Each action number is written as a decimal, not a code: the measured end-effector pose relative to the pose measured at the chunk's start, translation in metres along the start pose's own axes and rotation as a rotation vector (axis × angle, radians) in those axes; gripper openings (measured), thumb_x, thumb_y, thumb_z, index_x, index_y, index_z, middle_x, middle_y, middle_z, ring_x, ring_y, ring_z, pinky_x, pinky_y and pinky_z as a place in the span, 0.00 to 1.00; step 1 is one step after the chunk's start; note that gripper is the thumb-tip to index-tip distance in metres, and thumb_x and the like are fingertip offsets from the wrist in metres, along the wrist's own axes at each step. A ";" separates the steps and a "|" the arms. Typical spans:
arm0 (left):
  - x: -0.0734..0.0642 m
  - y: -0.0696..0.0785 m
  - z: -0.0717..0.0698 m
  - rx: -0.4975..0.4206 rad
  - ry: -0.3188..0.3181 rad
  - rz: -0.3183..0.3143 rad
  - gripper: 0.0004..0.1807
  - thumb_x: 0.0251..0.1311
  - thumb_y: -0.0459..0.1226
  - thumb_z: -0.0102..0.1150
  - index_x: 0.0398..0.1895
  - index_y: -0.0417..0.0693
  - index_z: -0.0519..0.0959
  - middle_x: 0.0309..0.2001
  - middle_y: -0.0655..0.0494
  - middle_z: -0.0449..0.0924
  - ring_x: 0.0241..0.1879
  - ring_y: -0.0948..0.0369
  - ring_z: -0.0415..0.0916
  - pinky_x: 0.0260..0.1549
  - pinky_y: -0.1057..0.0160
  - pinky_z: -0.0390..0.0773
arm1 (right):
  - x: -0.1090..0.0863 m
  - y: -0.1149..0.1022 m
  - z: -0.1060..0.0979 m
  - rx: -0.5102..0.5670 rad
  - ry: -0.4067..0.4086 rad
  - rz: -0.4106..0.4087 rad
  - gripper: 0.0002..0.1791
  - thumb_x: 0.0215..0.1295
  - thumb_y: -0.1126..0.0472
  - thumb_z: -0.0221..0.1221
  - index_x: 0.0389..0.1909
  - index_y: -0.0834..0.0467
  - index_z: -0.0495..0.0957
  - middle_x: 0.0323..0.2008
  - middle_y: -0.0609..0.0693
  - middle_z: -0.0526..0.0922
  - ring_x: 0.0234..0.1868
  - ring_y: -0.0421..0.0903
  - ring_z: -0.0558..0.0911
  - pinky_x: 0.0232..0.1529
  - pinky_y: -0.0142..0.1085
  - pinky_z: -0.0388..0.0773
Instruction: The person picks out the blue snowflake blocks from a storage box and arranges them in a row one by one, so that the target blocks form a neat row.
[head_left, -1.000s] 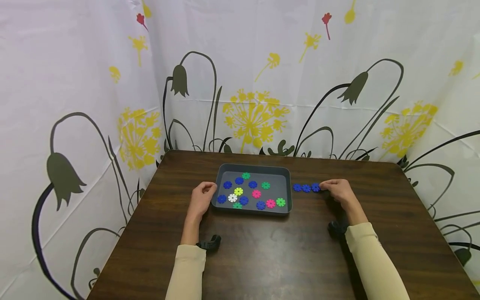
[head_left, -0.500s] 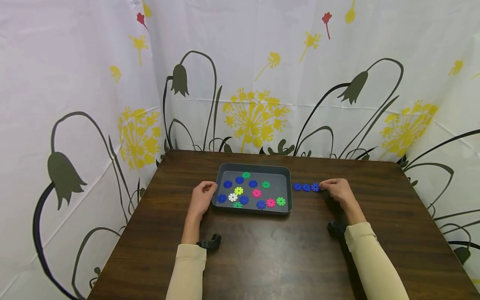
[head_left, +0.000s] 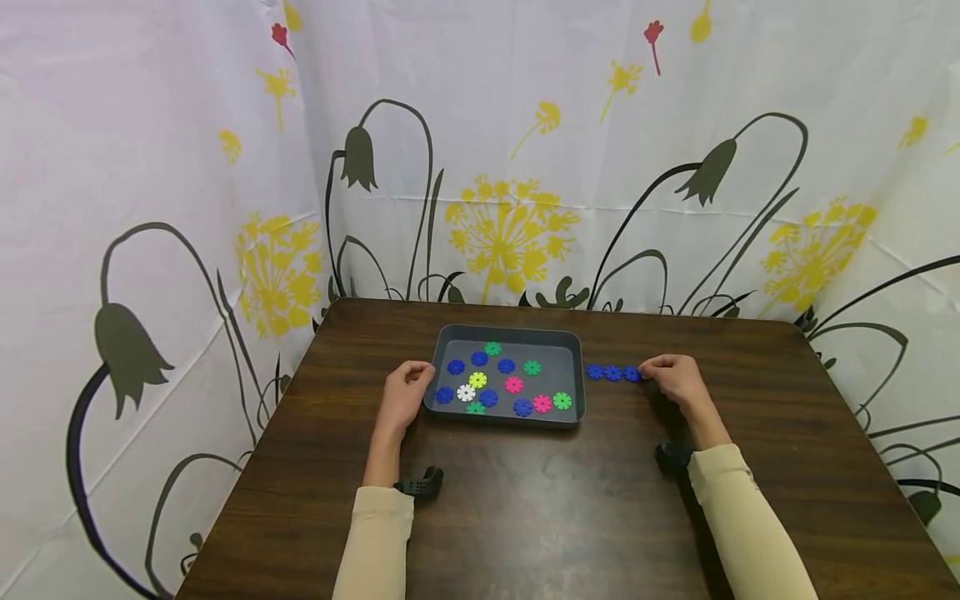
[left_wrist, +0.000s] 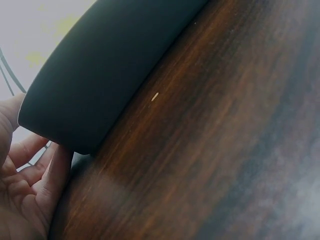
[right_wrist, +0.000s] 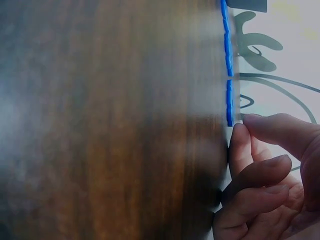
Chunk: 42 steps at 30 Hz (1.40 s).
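Observation:
A dark grey rectangular tray [head_left: 504, 420] lies on the table with several notched plastic discs in it. My left hand [head_left: 405, 396] grips the tray's left wall; in the left wrist view the thumb is at the rim and the fingers are against the outside of the wall [left_wrist: 95, 75]. To the right of the tray, three blue notched discs stand in a row, the middle one [head_left: 612, 373] between two others. My right hand [head_left: 675, 377] pinches the outer edge of the rightmost blue disc [head_left: 632, 373], thumb and index fingertips together. That disc [right_wrist: 230, 102] lies flat on the table.
Inside the tray are loose blue, green, pink, yellow [head_left: 477, 380] and white [head_left: 467, 392] discs. The brown wooden table [head_left: 525, 517] reaches back to a flower-printed curtain [head_left: 480, 125]. Dark wrist cameras sit under the left wrist [head_left: 422, 485] and right wrist [head_left: 672, 458].
The rightmost blue disc shifts very slightly left, then back right, at my right fingertips. My left hand and the tray stay in place.

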<state>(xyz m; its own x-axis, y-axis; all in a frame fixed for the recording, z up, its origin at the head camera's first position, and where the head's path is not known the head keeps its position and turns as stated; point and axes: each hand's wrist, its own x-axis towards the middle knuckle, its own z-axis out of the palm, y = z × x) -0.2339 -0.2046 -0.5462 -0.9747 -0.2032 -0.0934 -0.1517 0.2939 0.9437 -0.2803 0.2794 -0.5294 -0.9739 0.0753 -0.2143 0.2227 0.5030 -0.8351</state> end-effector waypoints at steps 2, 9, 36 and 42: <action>0.000 0.001 0.000 -0.003 0.005 0.000 0.19 0.79 0.46 0.60 0.61 0.42 0.82 0.57 0.42 0.82 0.55 0.50 0.77 0.52 0.58 0.72 | 0.001 0.000 0.000 0.004 0.002 -0.005 0.16 0.76 0.60 0.62 0.52 0.70 0.87 0.39 0.46 0.85 0.28 0.42 0.70 0.29 0.35 0.70; 0.000 0.001 0.001 0.002 0.006 -0.005 0.18 0.79 0.45 0.59 0.60 0.43 0.83 0.56 0.43 0.82 0.54 0.51 0.77 0.52 0.59 0.72 | 0.002 0.002 -0.001 0.034 0.005 -0.006 0.14 0.76 0.62 0.61 0.51 0.70 0.86 0.30 0.43 0.83 0.20 0.37 0.69 0.23 0.35 0.68; 0.000 0.000 0.000 -0.004 -0.010 -0.017 0.19 0.79 0.46 0.60 0.61 0.43 0.81 0.59 0.41 0.81 0.58 0.48 0.76 0.57 0.52 0.73 | -0.015 -0.066 0.049 -0.070 -0.089 -0.382 0.12 0.76 0.58 0.67 0.48 0.63 0.87 0.42 0.60 0.89 0.40 0.48 0.81 0.40 0.34 0.78; 0.001 -0.001 0.000 -0.002 -0.005 -0.005 0.19 0.79 0.46 0.60 0.61 0.42 0.82 0.58 0.40 0.82 0.57 0.48 0.77 0.56 0.51 0.74 | -0.021 -0.082 0.071 -0.108 -0.209 -0.455 0.13 0.74 0.62 0.68 0.52 0.65 0.87 0.41 0.57 0.89 0.42 0.50 0.85 0.39 0.34 0.82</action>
<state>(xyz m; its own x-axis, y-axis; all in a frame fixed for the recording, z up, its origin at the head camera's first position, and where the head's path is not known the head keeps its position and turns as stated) -0.2345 -0.2051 -0.5473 -0.9747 -0.2000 -0.0995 -0.1562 0.2915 0.9437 -0.2746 0.1751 -0.4927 -0.9389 -0.3402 0.0525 -0.2382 0.5321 -0.8124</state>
